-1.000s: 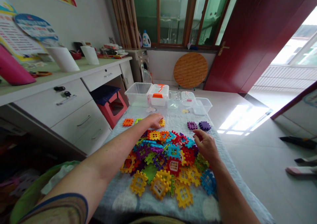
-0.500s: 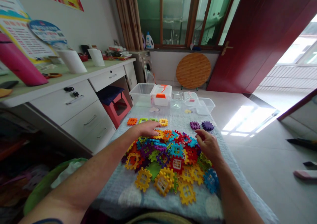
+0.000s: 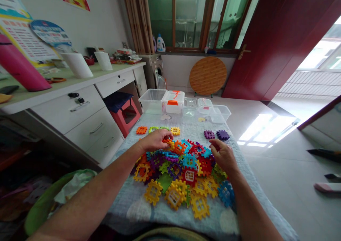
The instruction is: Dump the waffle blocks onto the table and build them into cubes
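Observation:
A heap of interlocking plastic building tiles (image 3: 174, 170) in yellow, red, blue, green, purple and orange lies on the cloth-covered table. At its far left edge, my left hand (image 3: 156, 140) has fingers and thumb closed on a yellow building tile (image 3: 170, 146), with orange showing beside it; the fingers partly hide the grip. My right hand (image 3: 223, 155) hovers by the heap's right side, fingers bent and a little apart, holding nothing visible. Beyond the heap sit an orange tile (image 3: 141, 130), green tiles (image 3: 153, 129) partly behind my left hand, a yellow tile (image 3: 175, 131) and purple tiles (image 3: 209, 134).
Clear plastic boxes (image 3: 153, 100) line the table's far end, one with orange clips (image 3: 173, 103). To the left are a white desk (image 3: 80, 108), a red stool (image 3: 128, 115) and a green basin (image 3: 39, 207). A red door (image 3: 255, 42) stands at right.
My left hand has shifted slightly left and its fingers have curled down onto the yellow tile, with orange now showing at its fingertips. My right hand has hardly moved.

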The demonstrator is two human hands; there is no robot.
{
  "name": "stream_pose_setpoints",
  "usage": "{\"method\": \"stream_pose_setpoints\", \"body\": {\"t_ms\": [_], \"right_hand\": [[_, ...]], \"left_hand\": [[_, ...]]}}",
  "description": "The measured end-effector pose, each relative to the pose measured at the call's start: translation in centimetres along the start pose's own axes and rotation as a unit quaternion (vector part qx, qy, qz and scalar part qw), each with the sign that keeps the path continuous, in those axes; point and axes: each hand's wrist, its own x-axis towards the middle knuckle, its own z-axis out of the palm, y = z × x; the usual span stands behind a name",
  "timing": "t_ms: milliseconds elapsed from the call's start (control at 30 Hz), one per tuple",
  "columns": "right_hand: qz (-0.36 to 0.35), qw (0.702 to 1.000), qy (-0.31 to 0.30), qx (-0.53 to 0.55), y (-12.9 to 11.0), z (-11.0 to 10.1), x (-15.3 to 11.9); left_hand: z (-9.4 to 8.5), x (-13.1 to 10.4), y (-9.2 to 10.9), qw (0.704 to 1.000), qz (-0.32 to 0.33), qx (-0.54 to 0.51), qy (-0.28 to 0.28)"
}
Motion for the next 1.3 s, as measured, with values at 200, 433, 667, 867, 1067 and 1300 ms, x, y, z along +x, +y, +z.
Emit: {"method": "stream_pose_setpoints", "body": {"t_ms": [200,433,667,867,1067,1300], "right_hand": [[0.000,1.000,-0.004,-0.001,0.1,0.2,-0.1],[0.002,1.000,-0.007,-0.002,0.1,0.1,-0.1],[-0.005,1.000,-0.012,-0.016,-0.2,-0.1,-0.1],[0.000,1.000,-0.013,-0.016,-0.5,-0.1,-0.1],[0.005,1.000,-0.020,-0.016,0.0,0.1,-0.1],[0.002,0.999,-0.029,-0.024,0.0,0.2,-0.2]], "left_hand": [[0.5,-1.9,2.7,0.988,0.066,-0.072,0.121],[2.8,-2.9,4.8,0.982,0.127,-0.047,0.129],[2.6,-3.1,4.1,0.980,0.092,-0.110,0.138],[2.7,-1.8,2.6,0.988,0.052,-0.082,0.117],[3.1,-1.7,1.7,0.994,0.015,-0.029,0.102],[2.2,-2.2,1.5,1.000,0.019,-0.006,0.017]]}}
